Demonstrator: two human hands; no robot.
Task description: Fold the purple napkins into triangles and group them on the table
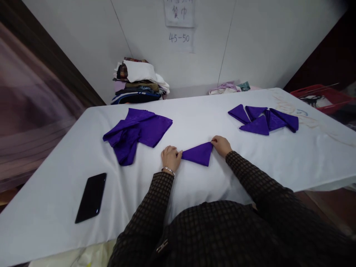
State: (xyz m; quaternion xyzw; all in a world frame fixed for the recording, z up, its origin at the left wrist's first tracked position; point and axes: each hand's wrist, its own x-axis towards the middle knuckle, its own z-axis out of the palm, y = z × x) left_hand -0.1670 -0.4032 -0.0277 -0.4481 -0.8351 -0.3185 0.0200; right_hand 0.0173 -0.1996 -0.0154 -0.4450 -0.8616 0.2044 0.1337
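Note:
A purple cloth napkin (pixel 198 154), folded into a narrow triangle, lies on the white table between my hands. My left hand (pixel 171 157) pinches its pointed left tip between thumb and finger; a bracelet circles that wrist. At the wide end, my right hand (pixel 221 145) pinches the upper right corner. To the left lies a loose heap of unfolded purple napkins (pixel 151 128), wrinkled and overlapping. Several folded purple triangular napkins (pixel 256 125) rest at the right, some overlapping one another.
A black phone (pixel 91 198) lies on the white tablecloth (pixel 133 207) at the left front. Stacked clothes (pixel 140 82) stand against the wall behind the table, with more cloth (pixel 226 88) to their right. Beyond the right edge is a red basket (pixel 330 99). Handwritten paper signs (pixel 180 39) hang on the wall.

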